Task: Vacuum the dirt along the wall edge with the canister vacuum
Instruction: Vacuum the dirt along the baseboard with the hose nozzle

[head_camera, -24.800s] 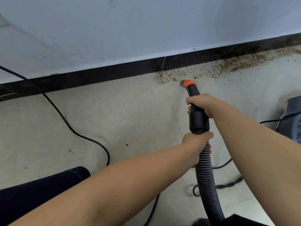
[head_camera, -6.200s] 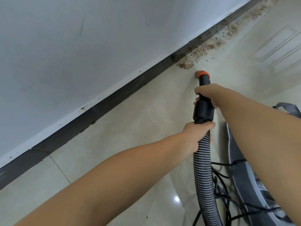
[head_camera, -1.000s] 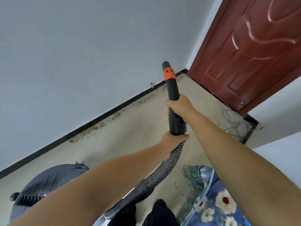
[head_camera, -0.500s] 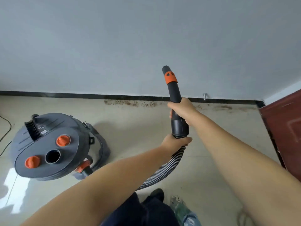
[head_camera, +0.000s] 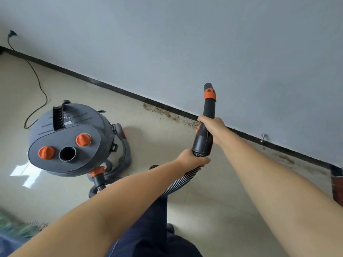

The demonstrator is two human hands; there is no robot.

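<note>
The black nozzle (head_camera: 209, 106) with an orange collar points up, lifted off the floor in front of the wall. My right hand (head_camera: 213, 127) grips its handle from the right. My left hand (head_camera: 191, 159) holds the ribbed hose (head_camera: 182, 183) just under the black cuff. The hose curves down and left to the grey canister vacuum (head_camera: 74, 140), which stands on the floor at left. Brown dirt (head_camera: 167, 115) lies along the black skirting, with fainter patches (head_camera: 285, 158) further right.
A black power cord (head_camera: 37, 86) runs from the wall at top left across the tiles to the canister. A small metal door stop (head_camera: 263, 137) sticks out of the skirting. A dark red door edge (head_camera: 336, 184) is at right. Patterned fabric (head_camera: 16, 227) lies bottom left.
The view has swung left, so the wall now runs diagonally and the canister sits nearer the middle. Both hands keep the same hold on the raised nozzle and hose.
</note>
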